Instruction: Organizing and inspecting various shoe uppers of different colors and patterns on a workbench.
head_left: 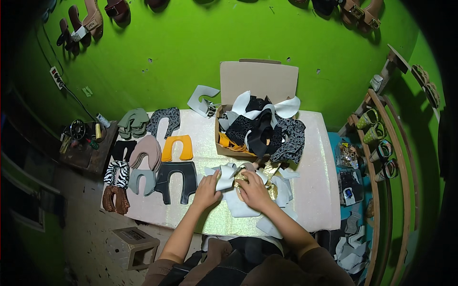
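A loose pile of white and gold cut material pieces lies at the front middle of the table. My left hand [207, 190] is closed at the pile's left side, thumb and fingers on a curled white piece [226, 179]. Beside it my right hand [254, 190] bends its fingers over a shiny gold piece [242, 176] among the white ones. The fingertips partly hide that piece. More white pieces [242, 208] lie flat under and around my hands. Just behind stands an open cardboard box [233, 151], heaped with black, white, patterned and yellow pieces.
Stacked U-shaped pieces stand left of my hands: yellow [177, 148], dark grey [164, 182], pink [145, 151], zebra-striped [116, 173] and brown [115, 199]. A small side table [90, 155] holds thread spools. A wooden rack [400, 190] with sandals is at right; a stool [131, 248] is lower left.
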A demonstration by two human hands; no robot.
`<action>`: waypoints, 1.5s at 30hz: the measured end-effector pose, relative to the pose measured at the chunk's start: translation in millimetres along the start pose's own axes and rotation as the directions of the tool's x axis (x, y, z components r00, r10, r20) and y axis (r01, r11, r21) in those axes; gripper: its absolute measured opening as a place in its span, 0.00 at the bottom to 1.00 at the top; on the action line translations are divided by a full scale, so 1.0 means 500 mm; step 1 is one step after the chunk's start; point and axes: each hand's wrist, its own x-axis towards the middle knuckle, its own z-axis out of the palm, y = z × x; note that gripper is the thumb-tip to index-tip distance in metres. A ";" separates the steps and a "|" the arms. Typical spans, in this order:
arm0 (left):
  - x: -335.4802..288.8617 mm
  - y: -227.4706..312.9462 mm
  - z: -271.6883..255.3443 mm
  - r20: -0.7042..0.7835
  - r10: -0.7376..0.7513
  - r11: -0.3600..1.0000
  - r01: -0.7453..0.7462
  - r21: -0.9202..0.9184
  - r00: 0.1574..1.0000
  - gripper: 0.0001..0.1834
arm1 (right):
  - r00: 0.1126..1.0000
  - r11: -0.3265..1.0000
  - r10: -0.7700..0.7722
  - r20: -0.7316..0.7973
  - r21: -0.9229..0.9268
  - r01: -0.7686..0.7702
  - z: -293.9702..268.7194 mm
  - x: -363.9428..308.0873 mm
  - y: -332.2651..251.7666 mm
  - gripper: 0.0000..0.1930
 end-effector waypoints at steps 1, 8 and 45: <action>0.002 0.005 -0.008 0.000 0.000 1.000 0.000 0.000 1.000 0.43 | 1.000 1.000 -0.011 0.009 0.024 0.011 -0.004 0.006 -0.004 0.18; 0.032 0.072 -0.080 0.109 -0.083 0.872 0.125 -0.473 0.991 0.34 | 0.996 0.943 -0.009 -0.085 0.331 0.037 -0.019 0.078 0.001 0.11; -0.111 -0.331 -0.306 0.516 -0.393 -0.277 0.438 -0.855 0.761 0.18 | 0.687 -0.427 0.247 0.684 0.713 -0.556 0.286 0.275 -0.208 0.17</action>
